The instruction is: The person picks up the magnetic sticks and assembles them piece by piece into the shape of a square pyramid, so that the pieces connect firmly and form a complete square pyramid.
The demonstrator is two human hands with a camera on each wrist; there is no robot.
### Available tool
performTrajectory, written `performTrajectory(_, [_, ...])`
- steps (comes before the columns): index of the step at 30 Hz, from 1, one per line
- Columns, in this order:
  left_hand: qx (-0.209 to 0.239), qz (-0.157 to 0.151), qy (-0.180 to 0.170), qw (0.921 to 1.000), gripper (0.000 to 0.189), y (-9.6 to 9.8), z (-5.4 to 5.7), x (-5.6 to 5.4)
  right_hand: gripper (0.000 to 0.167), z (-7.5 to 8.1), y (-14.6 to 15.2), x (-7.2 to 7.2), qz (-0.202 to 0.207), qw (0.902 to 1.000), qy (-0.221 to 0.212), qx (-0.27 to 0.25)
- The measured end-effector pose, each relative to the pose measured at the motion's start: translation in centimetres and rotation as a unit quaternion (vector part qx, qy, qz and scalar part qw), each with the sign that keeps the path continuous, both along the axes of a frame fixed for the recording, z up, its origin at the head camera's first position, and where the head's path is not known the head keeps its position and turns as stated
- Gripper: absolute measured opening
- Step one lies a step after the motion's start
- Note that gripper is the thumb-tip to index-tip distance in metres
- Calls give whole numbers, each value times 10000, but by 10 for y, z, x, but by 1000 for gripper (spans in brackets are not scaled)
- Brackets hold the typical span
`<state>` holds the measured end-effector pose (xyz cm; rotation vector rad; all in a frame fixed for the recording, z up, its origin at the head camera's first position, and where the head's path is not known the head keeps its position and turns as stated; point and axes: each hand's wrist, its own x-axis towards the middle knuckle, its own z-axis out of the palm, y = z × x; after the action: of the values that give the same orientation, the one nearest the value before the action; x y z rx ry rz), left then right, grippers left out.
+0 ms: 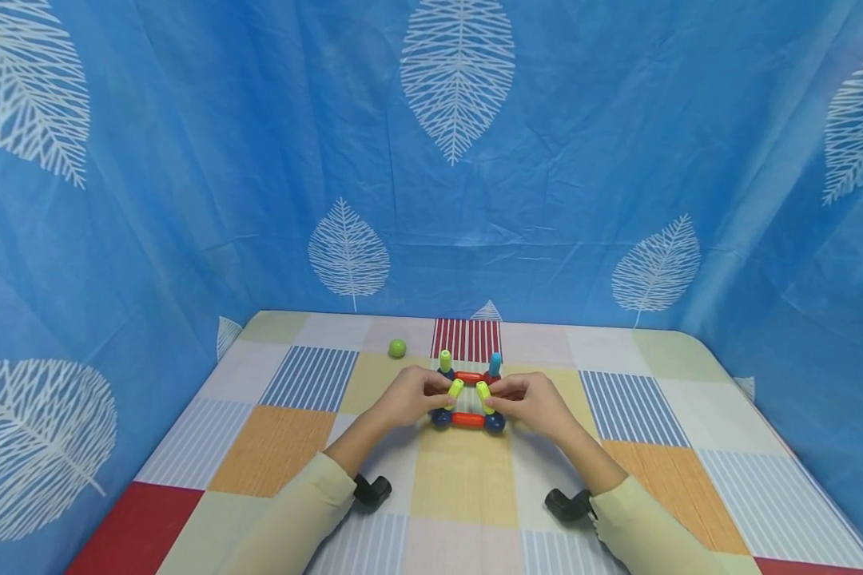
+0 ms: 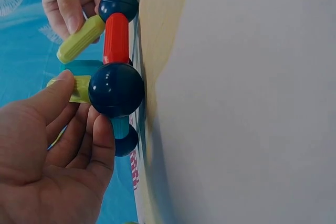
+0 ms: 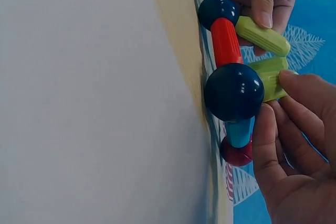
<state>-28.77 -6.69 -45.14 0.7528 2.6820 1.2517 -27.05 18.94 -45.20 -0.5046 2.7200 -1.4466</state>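
Observation:
A frame of toy rods and balls rests on the table. Its front red rod [image 1: 468,420] joins two dark blue balls, one at the left [image 2: 116,90] and one at the right [image 3: 234,92]. My left hand [image 1: 408,396] pinches a yellow-green rod [image 1: 456,388] rising from the left ball. A second yellow-green rod [image 1: 484,393] leans up from the right ball, pinched by my right hand [image 1: 536,404]. Light blue rods [image 3: 240,134] run along the sides. At the back, another yellow-green rod [image 1: 445,361] and a blue rod [image 1: 495,365] stand upright, with a red rod [image 1: 469,377] between their bases.
A small green ball [image 1: 397,348] lies behind and left of the frame. The checked tablecloth [image 1: 463,487] covers the table. Blue leaf-print curtains [image 1: 532,231] enclose the back and sides. Black devices [image 1: 372,491] sit at both wrists.

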Motion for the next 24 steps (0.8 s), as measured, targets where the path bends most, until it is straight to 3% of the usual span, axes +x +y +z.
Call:
performTrajectory(4, [150, 183, -71, 9997, 21, -5, 1, -4, 27, 3, 5, -4, -224, 9996, 3, -176])
performTrajectory(8, [331, 853, 90, 9958, 20, -8, 6, -13, 28, 9, 10, -15, -843, 9949, 268, -487])
performTrajectory(11, [405, 1154, 288, 9921, 25, -5, 9, -22, 31, 10, 12, -24, -1113, 9923, 391, -387])
performTrajectory(17, [433, 1059, 322, 9929, 29, 3, 6, -33, 33, 5, 11, -39, -602, 9969, 364, -346])
performTrajectory(20, [419, 1015, 299, 9935, 26, 6, 5, -34, 27, 2, 10, -41, -294, 9977, 337, -500])
performTrajectory(24, [404, 917, 255, 9946, 26, 8, 5, -33, 24, -1, 10, -40, -189, 9968, 327, -699])
